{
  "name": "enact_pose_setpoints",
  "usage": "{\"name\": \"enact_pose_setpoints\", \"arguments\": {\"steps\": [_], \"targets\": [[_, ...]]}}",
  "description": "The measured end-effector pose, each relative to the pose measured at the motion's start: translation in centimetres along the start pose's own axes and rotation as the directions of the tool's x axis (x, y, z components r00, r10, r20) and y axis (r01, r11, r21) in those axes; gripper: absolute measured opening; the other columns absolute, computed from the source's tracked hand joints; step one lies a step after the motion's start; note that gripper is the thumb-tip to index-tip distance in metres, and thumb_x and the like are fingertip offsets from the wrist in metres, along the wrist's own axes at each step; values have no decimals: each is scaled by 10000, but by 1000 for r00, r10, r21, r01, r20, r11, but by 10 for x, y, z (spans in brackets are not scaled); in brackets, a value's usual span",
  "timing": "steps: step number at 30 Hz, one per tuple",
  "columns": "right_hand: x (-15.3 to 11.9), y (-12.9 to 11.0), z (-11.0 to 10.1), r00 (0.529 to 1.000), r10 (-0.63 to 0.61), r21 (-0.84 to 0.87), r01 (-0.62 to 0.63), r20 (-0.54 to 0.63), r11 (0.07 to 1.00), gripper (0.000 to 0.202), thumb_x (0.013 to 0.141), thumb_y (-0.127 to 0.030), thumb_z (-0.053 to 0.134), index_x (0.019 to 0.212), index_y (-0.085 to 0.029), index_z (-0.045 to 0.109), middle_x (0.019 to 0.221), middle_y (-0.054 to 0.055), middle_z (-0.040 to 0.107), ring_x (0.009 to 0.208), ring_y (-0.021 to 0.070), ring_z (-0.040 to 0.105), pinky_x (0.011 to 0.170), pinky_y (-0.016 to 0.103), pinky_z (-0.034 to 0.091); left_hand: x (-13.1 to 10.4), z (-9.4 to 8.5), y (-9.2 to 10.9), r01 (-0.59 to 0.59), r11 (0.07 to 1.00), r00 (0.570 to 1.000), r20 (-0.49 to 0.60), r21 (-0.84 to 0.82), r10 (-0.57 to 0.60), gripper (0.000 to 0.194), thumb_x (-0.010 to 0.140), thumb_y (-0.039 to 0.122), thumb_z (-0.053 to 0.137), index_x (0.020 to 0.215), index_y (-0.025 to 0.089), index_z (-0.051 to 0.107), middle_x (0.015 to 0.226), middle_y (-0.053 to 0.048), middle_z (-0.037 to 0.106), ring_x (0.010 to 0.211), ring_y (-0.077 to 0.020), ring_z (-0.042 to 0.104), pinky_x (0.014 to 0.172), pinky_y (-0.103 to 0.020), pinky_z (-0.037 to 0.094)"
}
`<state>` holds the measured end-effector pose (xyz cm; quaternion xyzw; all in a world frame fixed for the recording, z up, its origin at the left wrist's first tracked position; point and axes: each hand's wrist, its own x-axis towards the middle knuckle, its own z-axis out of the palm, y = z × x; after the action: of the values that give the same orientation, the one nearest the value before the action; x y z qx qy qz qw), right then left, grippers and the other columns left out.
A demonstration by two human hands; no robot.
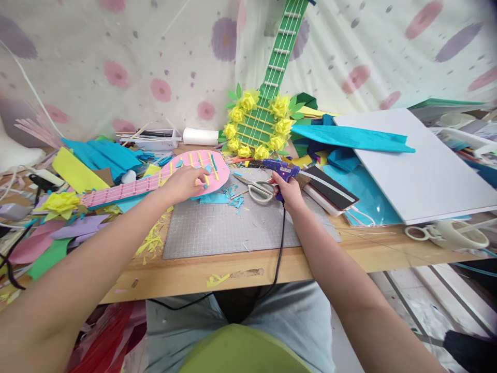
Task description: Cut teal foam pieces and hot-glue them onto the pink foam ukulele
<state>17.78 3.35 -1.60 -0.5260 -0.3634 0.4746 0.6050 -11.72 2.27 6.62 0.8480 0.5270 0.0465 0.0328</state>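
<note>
A pink paper guitar (pixel 220 173) with yellow strips and small blue pieces across its body lies flat, its neck pointing left. My left hand (pixel 186 182) is over the guitar body, fingers bent and drawn together at its surface; whatever they pinch is too small to make out. In my right hand (pixel 289 192) is a blue glue gun (pixel 280 167), its nozzle pointing left and its black cord hanging over the table edge. White-handled scissors (pixel 261 192) lie half open between my hands, with blue paper scraps (pixel 235 201) beside them.
A grey cutting mat (pixel 229 233) covers the table's middle. Behind it leans a green guitar (pixel 267 98) ringed with yellow paper flowers. White boards (pixel 419 160) and blue paper are piled right. Coloured paper (pixel 91 155) crowds the left. A tape dispenser (pixel 460 234) sits at the right edge.
</note>
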Motion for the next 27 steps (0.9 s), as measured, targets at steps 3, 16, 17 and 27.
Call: {"name": "enact_pose_setpoints", "arguments": {"steps": [3, 16, 17, 27], "targets": [[0, 0, 0, 1000, -10, -5, 10, 10, 1000, 432, 560, -492, 763, 735, -202, 496, 622, -41, 583, 387, 50, 397, 358, 223, 359, 2, 6, 1, 1, 1000, 1000, -28, -22, -2, 430, 751, 227, 512, 1177, 204, 565, 1025, -17, 697, 1063, -225, 558, 929, -343, 394], [0, 0, -1, 999, -31, -4, 31, 29, 1000, 404, 579, -476, 757, 736, -182, 529, 645, -23, 599, 396, 43, 398, 359, 216, 359, 5, 8, 4, 32, 999, 999, -28, 40, -31, 427, 741, 194, 480, 1151, 229, 593, 956, -3, 716, 1033, -226, 575, 926, -352, 404], [0, 0, -1, 999, -29, -2, 30, 29, 1000, 407, 575, -477, 760, 737, -183, 530, 642, -24, 599, 396, 44, 397, 359, 216, 361, 6, 8, 4, 37, 998, 999, -31, 42, -35, 418, 743, 193, 478, 1140, 234, 601, 949, 0, 718, 1034, -224, 576, 933, -350, 403], [0, -1, -1, 999, -32, 0, 32, 36, 999, 421, 569, -487, 755, 742, -179, 526, 632, -32, 597, 395, 44, 394, 360, 215, 360, 9, 15, 0, 35, 999, 998, -55, 27, -33, 400, 747, 201, 492, 1125, 188, 624, 926, -30, 714, 1014, -224, 594, 914, -344, 416]]}}
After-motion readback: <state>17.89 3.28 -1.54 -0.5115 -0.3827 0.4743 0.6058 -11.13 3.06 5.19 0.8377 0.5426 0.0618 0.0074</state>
